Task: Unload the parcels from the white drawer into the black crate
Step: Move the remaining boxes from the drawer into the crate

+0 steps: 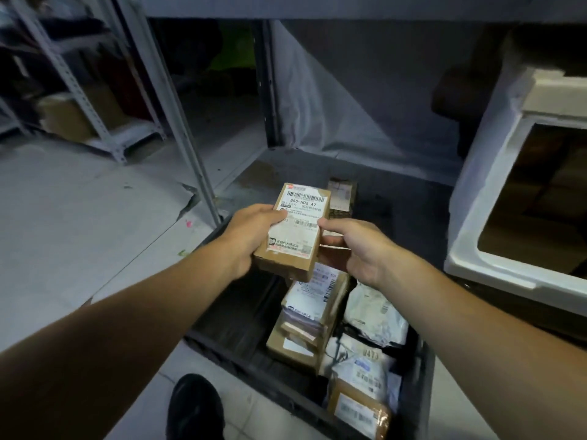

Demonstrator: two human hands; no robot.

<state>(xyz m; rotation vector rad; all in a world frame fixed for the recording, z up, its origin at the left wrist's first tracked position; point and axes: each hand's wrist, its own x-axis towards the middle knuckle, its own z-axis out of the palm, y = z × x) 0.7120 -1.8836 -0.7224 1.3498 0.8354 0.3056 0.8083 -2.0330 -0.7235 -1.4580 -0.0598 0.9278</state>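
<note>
Holding a labelled cardboard parcel [293,231] above the black crate [241,325]: left hand [251,236] grips it, right hand [355,246] pinches its edge.

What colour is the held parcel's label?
White with black print, on the brown parcel; head view.

I see a pale tiled floor [79,223] under everything. On it sits the black crate [241,325], its bare ribbed bottom showing on the left side. Cardboard boxes [301,331] and white plastic mailers [374,315] lie in its right half, touching one another. The white drawer [495,268] stands just beside the crate to the right. Grey metal shelving [104,122] stands on the floor at upper left, and a black shoe [193,408] rests on the tiles near the crate's front edge.
</note>
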